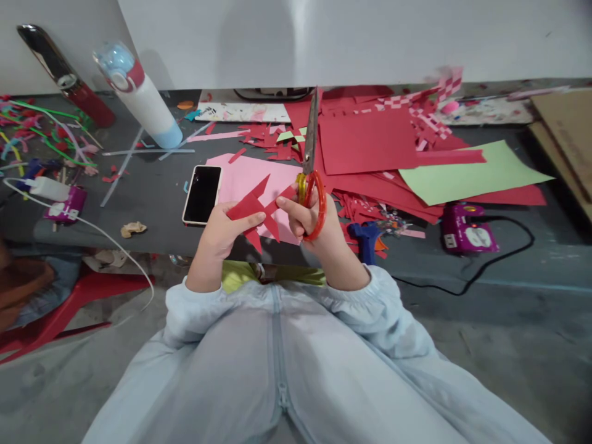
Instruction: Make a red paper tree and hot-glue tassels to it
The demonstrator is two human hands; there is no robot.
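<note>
Between the thumb and fingers of my left hand (222, 231) is a red paper cut-out (252, 208) with several pointed arms. My right hand (311, 222) has scissors (312, 132) hooked on it by their orange and yellow handle loops, and the blades point away from me, looking closed. Its fingertips also pinch one arm of the red cut-out. Below both hands a pink sheet (238, 165) lies on the dark table. A phone (202, 194) with a black screen rests just left of my left hand.
Red sheets (370, 142), paper scraps and a green sheet (462, 176) spread rightward. A blue glue gun (367, 240) lies near the front edge. Purple boxes (469, 229) with cables sit at both sides. A white bottle (150, 108) stands back left. A person's arm shows far left.
</note>
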